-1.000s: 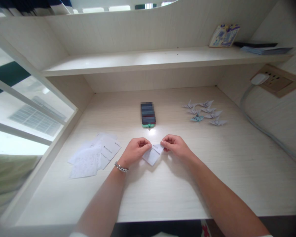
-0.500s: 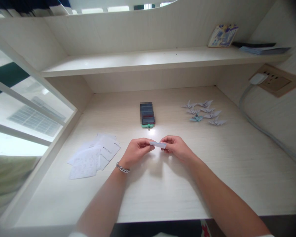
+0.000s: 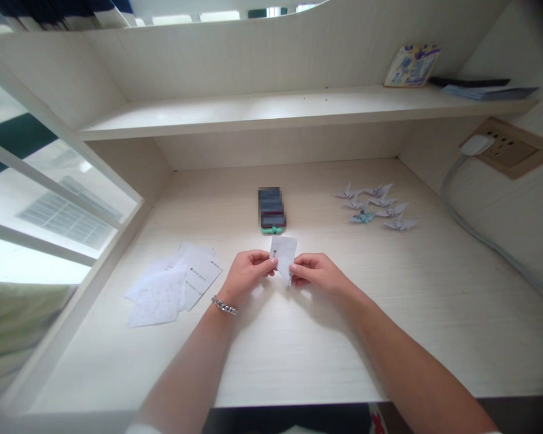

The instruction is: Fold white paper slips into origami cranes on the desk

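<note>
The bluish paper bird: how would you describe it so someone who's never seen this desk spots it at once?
On the pale desk, below the long shelf, a cluster of folded paper birds lies beyond and right of the right hand. The bluish paper bird is at the cluster's near left; its blue-green tint sets it apart from whitish neighbours.

There are seven paper cranes [image 3: 391, 211], one held paper [image 3: 285, 252].
</note>
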Available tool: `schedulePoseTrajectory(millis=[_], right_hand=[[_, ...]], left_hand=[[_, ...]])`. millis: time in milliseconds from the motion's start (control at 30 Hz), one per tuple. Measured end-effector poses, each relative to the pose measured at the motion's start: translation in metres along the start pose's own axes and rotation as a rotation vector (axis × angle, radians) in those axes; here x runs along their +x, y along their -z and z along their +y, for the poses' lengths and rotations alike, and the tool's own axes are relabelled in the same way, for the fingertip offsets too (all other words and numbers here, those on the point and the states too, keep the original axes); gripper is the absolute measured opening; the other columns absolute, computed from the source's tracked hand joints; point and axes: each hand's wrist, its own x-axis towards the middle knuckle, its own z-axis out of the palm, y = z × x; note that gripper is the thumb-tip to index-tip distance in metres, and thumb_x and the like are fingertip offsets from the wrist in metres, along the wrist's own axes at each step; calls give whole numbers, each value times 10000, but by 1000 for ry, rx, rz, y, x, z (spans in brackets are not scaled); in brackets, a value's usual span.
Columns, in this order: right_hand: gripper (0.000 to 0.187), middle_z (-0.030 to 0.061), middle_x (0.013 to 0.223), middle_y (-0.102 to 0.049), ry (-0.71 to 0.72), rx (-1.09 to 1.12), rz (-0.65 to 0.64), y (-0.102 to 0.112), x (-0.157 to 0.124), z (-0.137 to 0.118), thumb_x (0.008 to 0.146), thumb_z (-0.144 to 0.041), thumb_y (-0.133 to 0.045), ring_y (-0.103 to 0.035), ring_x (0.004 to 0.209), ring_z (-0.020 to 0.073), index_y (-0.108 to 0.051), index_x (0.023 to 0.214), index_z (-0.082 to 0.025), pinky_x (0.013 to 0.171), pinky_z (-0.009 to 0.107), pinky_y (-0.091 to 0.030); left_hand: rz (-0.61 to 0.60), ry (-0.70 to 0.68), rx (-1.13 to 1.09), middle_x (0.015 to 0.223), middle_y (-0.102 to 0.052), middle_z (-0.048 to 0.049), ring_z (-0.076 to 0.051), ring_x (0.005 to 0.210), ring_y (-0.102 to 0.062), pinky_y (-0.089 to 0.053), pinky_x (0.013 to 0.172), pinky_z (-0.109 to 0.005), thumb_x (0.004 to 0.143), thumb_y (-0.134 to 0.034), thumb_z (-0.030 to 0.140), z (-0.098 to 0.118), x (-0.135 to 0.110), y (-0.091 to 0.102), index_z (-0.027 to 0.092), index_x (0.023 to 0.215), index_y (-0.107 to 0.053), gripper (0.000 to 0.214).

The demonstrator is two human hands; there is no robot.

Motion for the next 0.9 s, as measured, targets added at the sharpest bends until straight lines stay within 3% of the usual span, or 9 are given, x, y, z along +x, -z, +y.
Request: schedulePoseTrajectory(millis=[167,300,400,500,700,900], right_hand=[[293,69,740,-662,-22,2,-17,0,-1,-3,723,-419,-629,-614,678,163,-676,779,-136,597,262,-468],[331,68,808,-662,51,57,97,4,-1,-5,712,-408,-649,-623,724,179,-648,926,-155,615,281,-489],[252,51,742,-654,97,28,160,7,-1,-5,710,-363,-652,-606,659,158,-655,848,-151,599,274,-479],[189,41,684,-648,69,8,131,8,-2,-6,699,-324,-652,-607,620,154,-649,759,-145,583,271,-478],[245,58,802,-693,76,22,30,3,-4,-8,695,-244,-617,-611,610,147,-709,908,-167,584,286,-498],[253,61,806,-706,63,44,-2,6,-5,-4,675,-205,-637,-624,659,160,-725,912,-188,652,308,-495]], left_hand=[[8,-24,-10,708,-652,-79,-146,650,-576,-454,610,-256,722,-625,391,-1,1,1,98,855,-686,327],[-72,-8,52,743,-670,-87,-144,645,-577,-455,604,-261,728,-620,373,0,-1,2,101,848,-690,305],[-107,-13,82,790,-684,-92,-152,672,-590,-463,619,-269,732,-613,359,1,-3,1,112,863,-692,291],[-92,-15,79,832,-688,-99,-158,693,-595,-475,635,-281,723,-616,332,3,-4,1,117,889,-692,281],[-85,-42,6,765,-671,-63,-125,634,-562,-460,587,-245,686,-646,245,5,-5,0,135,840,-697,196],[-60,-60,-24,716,-658,-41,-116,636,-562,-455,600,-229,699,-614,176,5,-5,1,137,775,-695,117]])
